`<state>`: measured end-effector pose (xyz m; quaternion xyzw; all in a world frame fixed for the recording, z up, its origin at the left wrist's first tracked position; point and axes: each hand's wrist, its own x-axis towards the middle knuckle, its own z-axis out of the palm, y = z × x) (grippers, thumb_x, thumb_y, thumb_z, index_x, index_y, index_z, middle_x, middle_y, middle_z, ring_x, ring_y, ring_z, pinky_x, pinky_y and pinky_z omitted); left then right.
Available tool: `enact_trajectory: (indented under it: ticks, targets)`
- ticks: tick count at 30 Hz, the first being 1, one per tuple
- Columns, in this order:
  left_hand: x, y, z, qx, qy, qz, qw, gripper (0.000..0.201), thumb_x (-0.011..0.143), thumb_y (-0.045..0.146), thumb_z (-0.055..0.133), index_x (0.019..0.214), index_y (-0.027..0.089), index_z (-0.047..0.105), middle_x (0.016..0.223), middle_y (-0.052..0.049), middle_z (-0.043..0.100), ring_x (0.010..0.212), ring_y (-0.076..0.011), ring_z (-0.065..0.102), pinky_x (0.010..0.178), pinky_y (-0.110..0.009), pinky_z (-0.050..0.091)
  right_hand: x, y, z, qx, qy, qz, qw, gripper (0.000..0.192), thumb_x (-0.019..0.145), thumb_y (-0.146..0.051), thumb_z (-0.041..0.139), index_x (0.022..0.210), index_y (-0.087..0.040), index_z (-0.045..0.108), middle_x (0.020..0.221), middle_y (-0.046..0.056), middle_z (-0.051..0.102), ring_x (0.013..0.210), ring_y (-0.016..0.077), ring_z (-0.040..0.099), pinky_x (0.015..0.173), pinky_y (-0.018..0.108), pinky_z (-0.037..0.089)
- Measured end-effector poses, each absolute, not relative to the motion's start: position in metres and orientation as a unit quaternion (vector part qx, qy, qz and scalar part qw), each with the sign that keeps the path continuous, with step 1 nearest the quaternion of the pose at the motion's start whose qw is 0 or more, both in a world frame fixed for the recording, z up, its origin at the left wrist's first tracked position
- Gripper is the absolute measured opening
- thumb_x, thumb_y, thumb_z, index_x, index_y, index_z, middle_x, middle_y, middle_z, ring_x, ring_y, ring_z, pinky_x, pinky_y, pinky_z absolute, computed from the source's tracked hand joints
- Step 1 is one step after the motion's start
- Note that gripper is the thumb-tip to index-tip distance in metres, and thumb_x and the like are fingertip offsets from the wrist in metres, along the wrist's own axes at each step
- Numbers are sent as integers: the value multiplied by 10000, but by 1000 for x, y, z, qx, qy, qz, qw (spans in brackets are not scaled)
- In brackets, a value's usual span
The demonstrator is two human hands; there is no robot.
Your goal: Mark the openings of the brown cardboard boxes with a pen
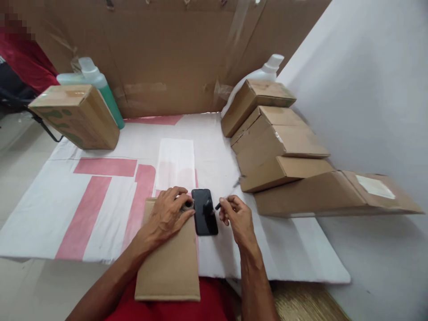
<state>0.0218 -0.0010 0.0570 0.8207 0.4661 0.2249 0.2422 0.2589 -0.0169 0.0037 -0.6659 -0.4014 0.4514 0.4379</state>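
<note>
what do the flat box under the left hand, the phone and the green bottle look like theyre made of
Flat box: brown cardboard, matte, with a folded edge. Phone: a black glossy face, likely glass, since it reflects light. Green bottle: probably plastic, translucent green body with a pale cap. The small dark item in the right hand is too small to judge.

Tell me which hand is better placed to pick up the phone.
Left, probably. The left hand rests on the flat cardboard box touching the phone's edge; the right hand already pinches a small dark object.
</note>
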Motion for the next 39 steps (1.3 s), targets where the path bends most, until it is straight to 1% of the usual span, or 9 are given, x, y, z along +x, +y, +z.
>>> enact_trajectory:
  ticks: [3,6,8,15,19,26,28,33,39]
  targets:
    - [19,-6,61,814,491,230,210,421,921,421,719,1260,224,564,1284,-91,638,1168,-280,598,1020,-453,464,236,-21,25,-546,-339,534,549,328,867,-510,730,926,-237,557,697,-24,675,550,148,606,491,241,410]
    - [16,-14,60,809,546,179,120,806,783,698,757,1343,167,523,1326,-164,623,1268,-392,536,1138,-589,342,209,-26,36,-513,-371,528,567,234,919,-423,722,962,-212,631,753,-11,707,576,110,606,565,231,467]
    - [15,-18,57,804,568,146,92,909,721,821,712,1297,136,551,1270,-188,639,1274,-428,524,1157,-621,299,194,-29,36,-510,-391,518,564,196,944,-394,703,973,-205,660,716,-25,684,533,87,557,540,215,445]
    - [11,-20,53,807,563,139,110,734,809,784,656,1226,186,566,1178,-123,651,1131,-352,579,1086,-547,372,182,-31,33,-531,-429,511,523,196,912,-396,724,940,-206,689,720,-29,623,563,92,519,500,201,415]
    - [10,-20,53,803,563,152,123,766,774,795,688,1249,208,552,1216,-116,645,1151,-355,571,1072,-543,371,190,-34,36,-523,-446,516,512,187,931,-392,699,905,-209,671,684,-35,612,563,91,511,522,203,411]
    - [8,-20,52,807,559,151,114,809,781,835,637,1253,182,567,1203,-124,660,1128,-352,570,1050,-533,370,244,-22,30,-586,-404,481,512,325,886,-515,723,883,-227,572,681,-25,647,451,102,484,407,222,290]
    - [8,-19,53,808,559,147,111,773,789,812,655,1242,190,578,1183,-119,669,1110,-347,578,1031,-528,376,262,-13,21,-636,-446,419,470,344,875,-523,720,821,-231,547,627,-36,605,465,117,492,443,238,311]
    - [8,-18,55,816,551,146,99,759,811,780,665,1259,174,583,1179,-131,689,1108,-349,599,1031,-540,365,279,1,-7,-735,-602,240,199,194,926,-327,615,766,-234,559,651,0,641,630,183,597,642,289,389]
    - [8,-18,57,815,550,149,104,742,811,751,691,1276,181,587,1181,-121,691,1117,-351,602,1029,-548,369,259,-16,-8,-764,-600,185,149,145,986,-328,553,973,-197,613,987,118,711,861,252,655,737,332,407]
